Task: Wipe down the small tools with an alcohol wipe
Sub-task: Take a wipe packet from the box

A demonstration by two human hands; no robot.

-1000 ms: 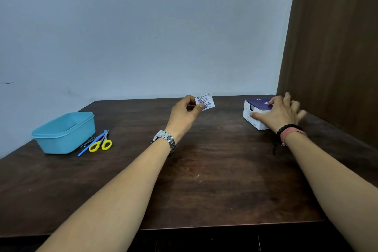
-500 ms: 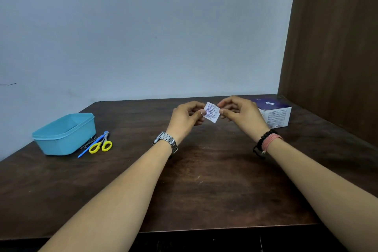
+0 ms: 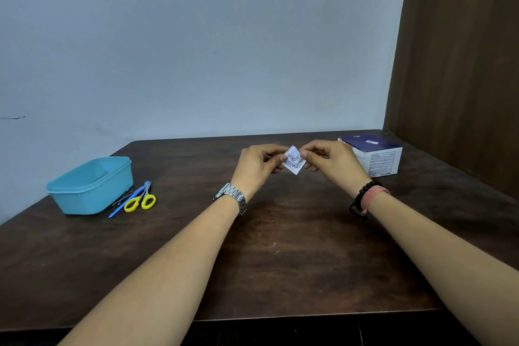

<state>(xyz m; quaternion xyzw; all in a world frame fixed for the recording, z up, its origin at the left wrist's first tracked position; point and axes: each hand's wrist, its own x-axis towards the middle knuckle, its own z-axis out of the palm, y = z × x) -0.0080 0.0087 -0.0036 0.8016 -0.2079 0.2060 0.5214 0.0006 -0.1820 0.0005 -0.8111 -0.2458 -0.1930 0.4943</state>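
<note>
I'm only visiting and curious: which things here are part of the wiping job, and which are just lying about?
Part of the job:
- wipe packet, pinched by the left hand and the right hand
- yellow scissors
- blue tool
- metal tool
- wipe box

Lying about:
- blue tub
- table

Scissors right of tub; box far right.

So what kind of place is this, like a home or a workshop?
Probably a plain room at home, set up in a corner: a dark wooden table against a bare pale wall, a wood panel on the right, and only a teal tub and a small box out.
</note>
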